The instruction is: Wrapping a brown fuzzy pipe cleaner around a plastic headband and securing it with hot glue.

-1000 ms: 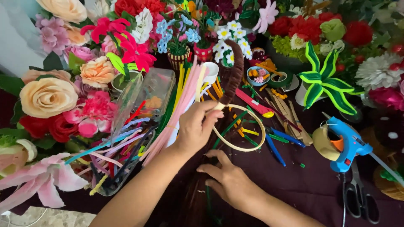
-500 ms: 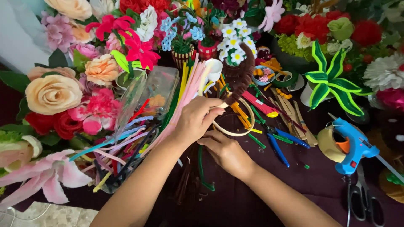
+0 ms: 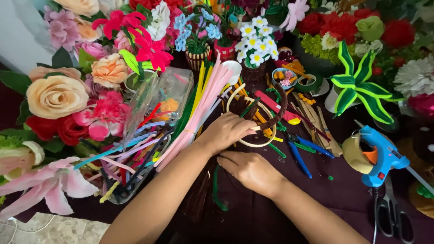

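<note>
Left hand (image 3: 228, 131) pinches brown pipe cleaner (image 3: 278, 110) at 12 o'clock; right hand (image 3: 251, 171) flat, pressing brown bundle (image 3: 201, 194) on bench (image 3: 343, 199). Risk: loose stems sliding off, cleaner snagging wooden hoop (image 3: 246, 142).

Clear plastic box (image 3: 169, 92): rectangular, transparent, tilted among the artificial flowers at upper left, holding small orange pieces. Its open clear lid (image 3: 140, 108) leans leftward. No labels, signs or screens.

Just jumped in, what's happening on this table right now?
A person is working with pipe cleaners among artificial flowers. The left hand pinches a dark brown pipe cleaner that arcs over a pale hoop. The right hand presses flat on a brown pipe cleaner bundle. A blue glue gun lies unused at right.
</note>
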